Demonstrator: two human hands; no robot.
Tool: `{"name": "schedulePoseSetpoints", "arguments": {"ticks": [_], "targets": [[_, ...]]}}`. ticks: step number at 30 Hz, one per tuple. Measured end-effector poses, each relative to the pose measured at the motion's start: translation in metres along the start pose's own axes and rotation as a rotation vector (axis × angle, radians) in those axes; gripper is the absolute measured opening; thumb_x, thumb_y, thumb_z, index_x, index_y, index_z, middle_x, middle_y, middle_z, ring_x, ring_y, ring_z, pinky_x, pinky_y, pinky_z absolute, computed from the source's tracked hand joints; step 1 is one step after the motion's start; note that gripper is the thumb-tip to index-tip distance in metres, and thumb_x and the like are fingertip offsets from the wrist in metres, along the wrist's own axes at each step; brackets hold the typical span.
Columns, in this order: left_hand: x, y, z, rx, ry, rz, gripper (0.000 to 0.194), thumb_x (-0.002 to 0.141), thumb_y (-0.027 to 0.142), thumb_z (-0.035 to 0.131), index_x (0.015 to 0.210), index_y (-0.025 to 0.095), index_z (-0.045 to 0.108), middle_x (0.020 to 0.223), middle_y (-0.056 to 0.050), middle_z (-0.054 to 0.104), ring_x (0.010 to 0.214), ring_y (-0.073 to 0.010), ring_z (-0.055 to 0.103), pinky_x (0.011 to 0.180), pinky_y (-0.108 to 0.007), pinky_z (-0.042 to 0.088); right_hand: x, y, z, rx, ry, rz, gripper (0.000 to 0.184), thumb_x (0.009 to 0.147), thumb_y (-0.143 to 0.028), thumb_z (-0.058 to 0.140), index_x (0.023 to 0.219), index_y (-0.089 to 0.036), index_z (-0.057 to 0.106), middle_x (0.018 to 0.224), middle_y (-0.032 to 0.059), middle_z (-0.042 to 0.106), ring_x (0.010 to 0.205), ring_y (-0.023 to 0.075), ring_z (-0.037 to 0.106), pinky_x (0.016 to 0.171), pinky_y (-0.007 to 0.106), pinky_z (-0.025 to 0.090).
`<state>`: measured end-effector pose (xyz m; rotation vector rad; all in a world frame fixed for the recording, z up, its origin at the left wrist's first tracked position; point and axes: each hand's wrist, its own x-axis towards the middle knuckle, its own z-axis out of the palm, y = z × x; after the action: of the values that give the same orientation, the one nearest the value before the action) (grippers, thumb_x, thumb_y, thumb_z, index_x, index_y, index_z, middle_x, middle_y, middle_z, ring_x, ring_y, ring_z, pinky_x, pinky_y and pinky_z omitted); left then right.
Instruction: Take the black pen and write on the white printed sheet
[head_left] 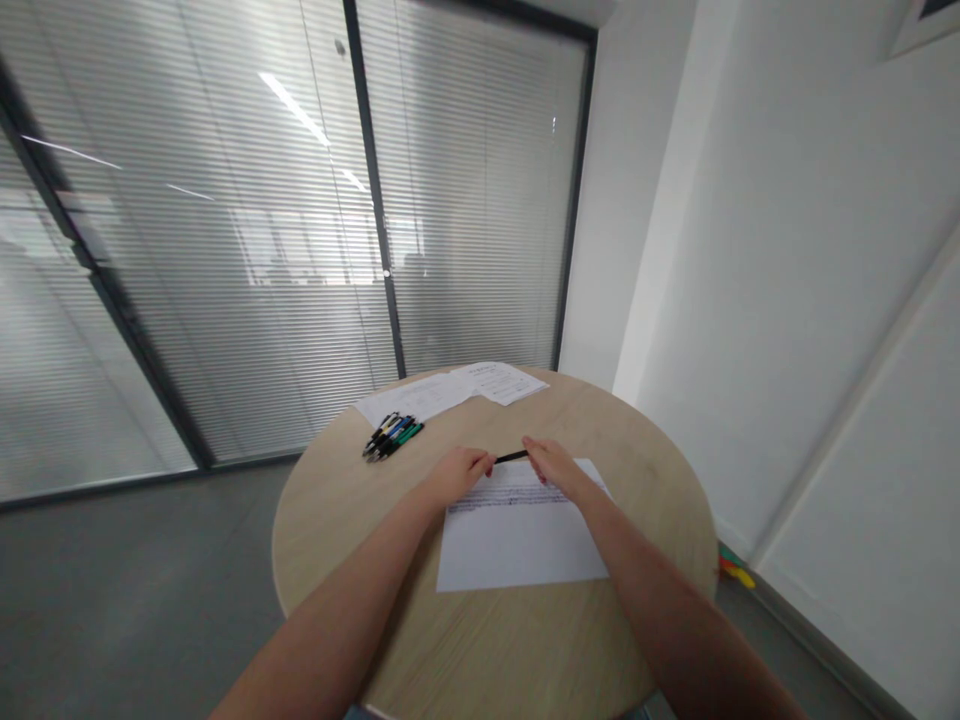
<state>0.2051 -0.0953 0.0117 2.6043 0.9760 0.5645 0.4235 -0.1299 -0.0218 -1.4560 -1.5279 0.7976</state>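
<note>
A thin black pen [511, 457] stretches level between my two hands, near the top edge of a white sheet of paper [517, 545]. Fingers of my left hand [457, 474] pinch one end of it. The other end is gripped by my right hand [553, 465]. Dark lines of writing cover the upper part of the sheet, partly hidden by my hands; its lower part is blank. Which end of the pen is the tip, I cannot make out.
Several pens [393, 437] lie in a bunch on the left of the round wooden table [630, 460]. Behind them are overlapping printed papers [491, 382]. A glass partition with blinds [480, 200] stands beyond the table, a white wall [795, 250] to the right. Colourful items [735, 567] lie on the floor.
</note>
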Motion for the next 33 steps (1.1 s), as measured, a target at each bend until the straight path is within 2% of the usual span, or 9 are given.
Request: {"name": "schedulePoseSetpoints", "arguments": {"ticks": [10, 16, 19, 24, 28, 31, 33], "targets": [[0.0010, -0.0044, -0.0024, -0.026, 0.028, -0.015, 0.051, 0.093, 0.050, 0.030, 0.078, 0.018, 0.068, 0.067, -0.001, 0.064, 0.065, -0.0148, 0.056, 0.062, -0.025, 0.035, -0.0001, -0.0010, 0.0015, 0.042, 0.061, -0.029, 0.045, 0.088, -0.055, 0.037, 0.063, -0.019, 0.042, 0.048, -0.0056, 0.038, 0.039, 0.0079, 0.038, 0.039, 0.020, 0.029], [0.0008, -0.0076, -0.0029, -0.041, 0.055, -0.039, 0.052, 0.092, 0.050, 0.030, 0.076, 0.018, 0.068, 0.070, -0.002, 0.066, 0.069, -0.0155, 0.057, 0.064, -0.026, 0.036, 0.0011, -0.0026, 0.0021, 0.086, 0.068, -0.052, 0.028, 0.085, -0.045, 0.046, 0.083, -0.018, 0.054, 0.058, -0.0057, 0.046, 0.042, 0.0071, 0.039, 0.040, 0.019, 0.030], [0.0003, -0.0073, -0.0048, -0.033, 0.047, -0.056, 0.052, 0.092, 0.050, 0.030, 0.076, 0.019, 0.068, 0.071, -0.002, 0.066, 0.069, -0.0158, 0.057, 0.064, -0.026, 0.036, 0.0008, -0.0040, 0.0013, 0.093, 0.082, -0.052, 0.031, 0.086, -0.047, 0.045, 0.086, -0.018, 0.056, 0.057, -0.0051, 0.047, 0.044, 0.0072, 0.038, 0.041, 0.019, 0.028], [-0.0001, -0.0070, -0.0054, -0.027, 0.051, -0.058, 0.050, 0.092, 0.049, 0.031, 0.076, 0.019, 0.068, 0.069, -0.001, 0.066, 0.067, -0.0154, 0.057, 0.063, -0.025, 0.036, 0.0016, -0.0026, 0.0008, 0.087, 0.094, -0.023, 0.044, 0.088, -0.053, 0.039, 0.072, -0.016, 0.056, 0.054, -0.0029, 0.047, 0.045, 0.0080, 0.039, 0.043, 0.019, 0.027], [0.0000, -0.0084, -0.0044, -0.022, 0.059, -0.050, 0.051, 0.092, 0.049, 0.031, 0.076, 0.019, 0.068, 0.069, -0.001, 0.066, 0.066, -0.0149, 0.057, 0.063, -0.025, 0.036, 0.0008, -0.0043, 0.0018, 0.102, 0.081, -0.004, 0.034, 0.086, -0.045, 0.045, 0.072, -0.016, 0.056, 0.054, -0.0034, 0.047, 0.044, 0.0075, 0.038, 0.042, 0.019, 0.027], [-0.0004, -0.0088, -0.0048, -0.030, 0.065, -0.046, 0.051, 0.092, 0.050, 0.030, 0.077, 0.019, 0.068, 0.071, -0.001, 0.066, 0.069, -0.0154, 0.058, 0.064, -0.026, 0.036, -0.0008, -0.0072, 0.0020, 0.132, 0.072, 0.003, 0.024, 0.082, -0.039, 0.050, 0.082, -0.016, 0.058, 0.056, -0.0045, 0.048, 0.043, 0.0070, 0.039, 0.041, 0.019, 0.027], [-0.0008, -0.0084, -0.0056, -0.034, 0.062, -0.049, 0.051, 0.092, 0.050, 0.030, 0.077, 0.019, 0.068, 0.071, -0.001, 0.066, 0.069, -0.0155, 0.058, 0.064, -0.026, 0.036, -0.0014, -0.0079, 0.0020, 0.154, 0.067, 0.005, 0.025, 0.083, -0.040, 0.049, 0.086, -0.017, 0.058, 0.057, -0.0046, 0.049, 0.043, 0.0068, 0.039, 0.040, 0.018, 0.028]]}}
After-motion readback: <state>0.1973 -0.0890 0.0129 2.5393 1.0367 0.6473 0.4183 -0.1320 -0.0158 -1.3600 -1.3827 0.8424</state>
